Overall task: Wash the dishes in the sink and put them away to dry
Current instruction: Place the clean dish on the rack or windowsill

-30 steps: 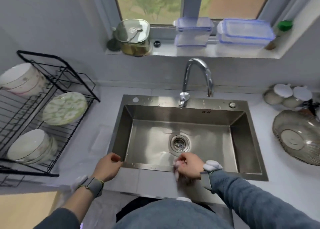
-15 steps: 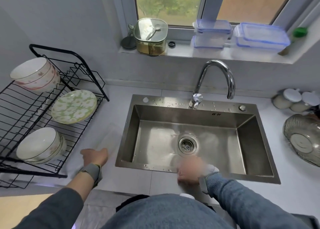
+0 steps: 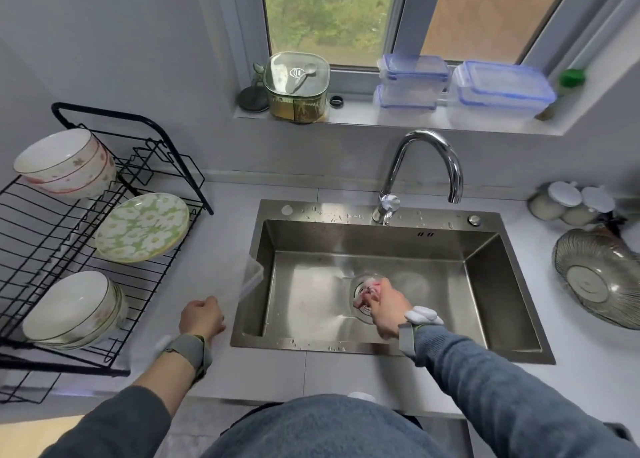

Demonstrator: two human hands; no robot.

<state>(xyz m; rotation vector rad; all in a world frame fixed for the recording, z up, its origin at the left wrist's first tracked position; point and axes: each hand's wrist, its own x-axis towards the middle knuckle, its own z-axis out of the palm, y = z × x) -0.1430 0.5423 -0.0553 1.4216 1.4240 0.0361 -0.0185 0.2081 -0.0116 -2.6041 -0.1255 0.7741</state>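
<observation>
The steel sink [image 3: 450, 284] sits in the middle of the counter [image 3: 571, 353], wet with droplets along its far rim. Over its drain [image 3: 360, 286] the right hand [image 3: 384, 307] curls its fingers around a small pinkish cloth [image 3: 369, 293]. The left hand [image 3: 201, 317] grips a clear plastic container [image 3: 251, 277] just beside the sink's left edge; its outline is faint. Left of that, a black drying rack [image 3: 138, 187] holds stacked bowls [image 3: 69, 163] far, a green flowered plate [image 3: 142, 227] in the middle and more bowls near. The faucet [image 3: 426, 166] arches over the far rim.
</observation>
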